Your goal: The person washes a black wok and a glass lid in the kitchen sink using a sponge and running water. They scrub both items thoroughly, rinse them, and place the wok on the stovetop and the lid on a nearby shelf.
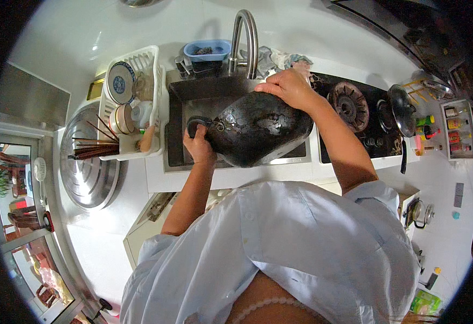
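Observation:
A wet black wok (260, 129) is tilted over the sink (175, 105), its dark outer side towards me. My left hand (200, 146) grips its curved black loop handle (194, 121) at the left. On the far right edge of the wok, my right hand (289, 89) has its fingers hooked over the rim. The inside of the wok is hidden from me. Behind it rises the arched metal faucet (252, 40), apart from the wok.
Left of the sink stands a white dish rack (159, 117) with plates, bowls and chopsticks. A large metal lid (86, 182) lies beside it. A blue basin (208, 46) and cloths (273, 58) sit behind the sink. At the right is a gas hob (358, 141) with a lidded pan (400, 113).

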Motion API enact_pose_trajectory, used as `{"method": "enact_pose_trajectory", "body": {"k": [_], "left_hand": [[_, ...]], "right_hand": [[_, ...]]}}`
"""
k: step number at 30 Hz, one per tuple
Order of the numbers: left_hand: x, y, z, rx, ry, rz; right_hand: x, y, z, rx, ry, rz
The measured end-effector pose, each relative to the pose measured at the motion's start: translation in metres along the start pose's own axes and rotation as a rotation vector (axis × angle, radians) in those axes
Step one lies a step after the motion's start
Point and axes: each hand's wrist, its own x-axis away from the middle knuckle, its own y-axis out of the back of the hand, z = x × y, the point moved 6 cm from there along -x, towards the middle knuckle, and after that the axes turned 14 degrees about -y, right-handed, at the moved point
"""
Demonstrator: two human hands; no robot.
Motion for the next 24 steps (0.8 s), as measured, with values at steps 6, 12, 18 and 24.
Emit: {"method": "enact_pose_trajectory", "body": {"k": [6,12,18,24], "left_hand": [[0.013,-0.001,0.005,0.12,0.043,-0.052],[0.019,-0.004,0.003,0.217,0.075,-0.034],[0.016,0.002,0.011,0.145,0.1,-0.035],[0.014,0.006,0.018,0.119,0.117,-0.035]], "right_hand": [[0.011,0.014,0.029,0.051,0.059,-0.019],[0.013,0.012,0.037,0.059,0.014,0.006],[0.015,0.012,0.041,0.104,0.089,-0.025],[0.011,0.009,0.036,0.124,0.082,-0.031]]}}
